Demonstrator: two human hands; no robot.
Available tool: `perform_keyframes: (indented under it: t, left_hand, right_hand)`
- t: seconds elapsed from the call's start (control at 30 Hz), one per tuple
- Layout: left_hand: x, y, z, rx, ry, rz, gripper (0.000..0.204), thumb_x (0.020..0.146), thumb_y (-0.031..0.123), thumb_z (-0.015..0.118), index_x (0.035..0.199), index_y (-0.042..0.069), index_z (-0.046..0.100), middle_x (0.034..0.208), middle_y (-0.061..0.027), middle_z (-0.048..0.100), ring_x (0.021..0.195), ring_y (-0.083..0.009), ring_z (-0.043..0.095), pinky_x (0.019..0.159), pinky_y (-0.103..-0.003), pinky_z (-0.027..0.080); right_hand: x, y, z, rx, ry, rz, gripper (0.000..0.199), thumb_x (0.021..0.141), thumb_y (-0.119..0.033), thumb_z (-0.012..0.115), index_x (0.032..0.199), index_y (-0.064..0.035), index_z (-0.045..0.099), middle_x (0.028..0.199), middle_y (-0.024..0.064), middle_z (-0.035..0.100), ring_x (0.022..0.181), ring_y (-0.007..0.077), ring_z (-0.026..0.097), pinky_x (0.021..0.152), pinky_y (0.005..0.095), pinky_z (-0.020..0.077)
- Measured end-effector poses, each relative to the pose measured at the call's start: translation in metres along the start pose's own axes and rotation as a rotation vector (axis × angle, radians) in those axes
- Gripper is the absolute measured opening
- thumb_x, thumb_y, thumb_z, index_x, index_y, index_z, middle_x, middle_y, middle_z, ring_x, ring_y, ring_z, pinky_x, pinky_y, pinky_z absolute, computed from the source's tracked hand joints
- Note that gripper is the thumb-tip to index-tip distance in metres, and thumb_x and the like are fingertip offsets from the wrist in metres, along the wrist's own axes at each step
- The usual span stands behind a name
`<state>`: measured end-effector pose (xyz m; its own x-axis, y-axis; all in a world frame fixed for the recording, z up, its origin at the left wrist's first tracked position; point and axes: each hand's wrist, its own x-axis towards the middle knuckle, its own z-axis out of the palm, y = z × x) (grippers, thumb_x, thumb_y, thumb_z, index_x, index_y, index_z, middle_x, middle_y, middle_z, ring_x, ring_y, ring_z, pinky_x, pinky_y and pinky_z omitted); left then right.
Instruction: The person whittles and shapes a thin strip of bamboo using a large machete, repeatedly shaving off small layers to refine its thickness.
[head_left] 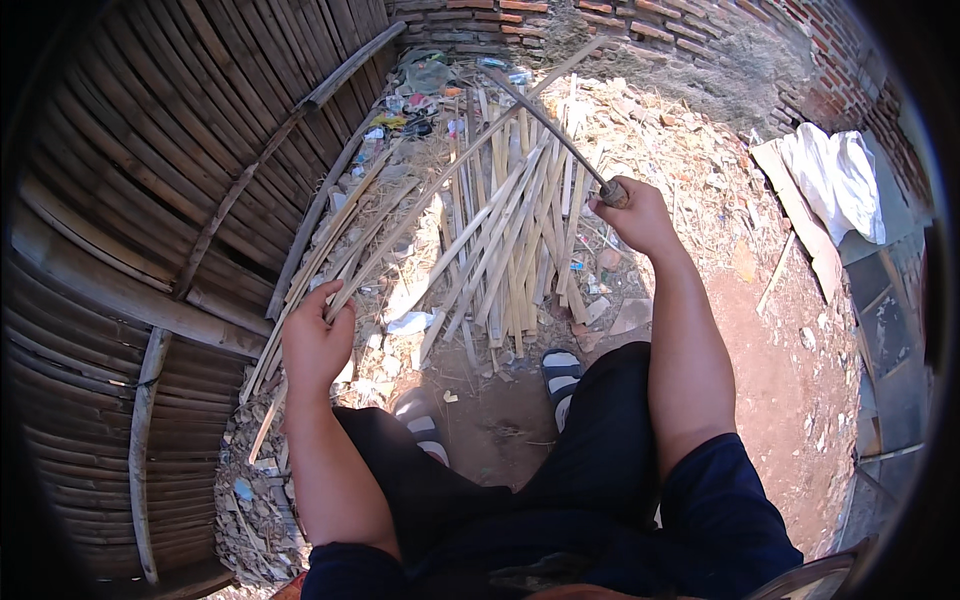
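Note:
My left hand (318, 338) is closed around a long, split bamboo strip (440, 185). The strip slants up and away to the right, its far end near the brick wall. In my right hand (637, 217) is the round wooden handle of a long, narrow-bladed knife (560, 138), whose dark blade points to the far left. Blade and strip cross in the picture near the far end; whether they touch I cannot tell. Beneath them, a heap of pale bamboo strips (515, 235) lies loosely fanned out on the ground, in front of my sandalled feet.
A bamboo-slat wall (130, 180) runs along the left, with more strips (330, 240) beside it. At the back stands a brick wall (690, 45). Rubble and litter (425, 80) cover the ground. A white sack (832, 180) and a flat board (800, 220) lie at right.

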<state>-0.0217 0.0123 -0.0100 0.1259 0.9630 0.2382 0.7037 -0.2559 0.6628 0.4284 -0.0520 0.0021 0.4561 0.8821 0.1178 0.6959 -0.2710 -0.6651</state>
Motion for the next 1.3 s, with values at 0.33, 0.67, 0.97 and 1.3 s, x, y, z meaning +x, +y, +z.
perform_keyframes:
  t: [0.33,0.67,0.97,1.3]
  left_hand:
    - [-0.003,-0.005,0.003,-0.014,0.049,0.007,0.037,0.088,0.022,0.075,0.122,0.005,0.076,0.064,-0.0078,0.06,0.052,-0.0145,0.052,0.055,-0.033,0.043]
    - [-0.001,0.007,0.001,0.013,0.087,0.057,0.033,0.092,0.015,0.074,0.122,0.001,0.074,0.066,0.0021,0.045,0.058,-0.0048,0.039,0.053,-0.028,0.032]
    - [-0.002,0.001,-0.001,0.043,0.125,0.03,0.045,0.084,0.019,0.075,0.126,0.005,0.074,0.067,-0.0131,0.064,0.054,-0.0202,0.062,0.058,-0.034,0.049]
    - [-0.002,0.004,0.006,0.102,0.121,0.075,0.043,0.086,0.018,0.075,0.127,0.007,0.074,0.074,-0.0125,0.068,0.058,-0.0171,0.06,0.061,-0.034,0.05]
  right_hand:
    - [-0.01,-0.025,0.012,-0.101,-0.035,-0.343,0.031,0.083,-0.029,0.087,0.095,-0.0035,0.074,0.075,0.0132,0.068,0.067,0.0268,0.062,0.068,0.0392,0.0494]
    - [-0.01,-0.017,-0.009,-0.09,0.049,-0.129,0.03,0.085,-0.031,0.083,0.099,-0.0055,0.075,0.083,0.0171,0.072,0.078,0.0342,0.07,0.074,0.0438,0.0542]
    - [-0.008,-0.027,0.0,-0.105,-0.062,-0.193,0.029,0.084,-0.032,0.083,0.098,-0.0072,0.076,0.081,0.0188,0.071,0.079,0.0379,0.07,0.075,0.0461,0.0544]
    - [-0.014,-0.016,-0.002,-0.136,-0.16,-0.183,0.034,0.083,-0.034,0.085,0.099,-0.0053,0.075,0.087,0.0166,0.072,0.082,0.0327,0.069,0.078,0.0439,0.0533]
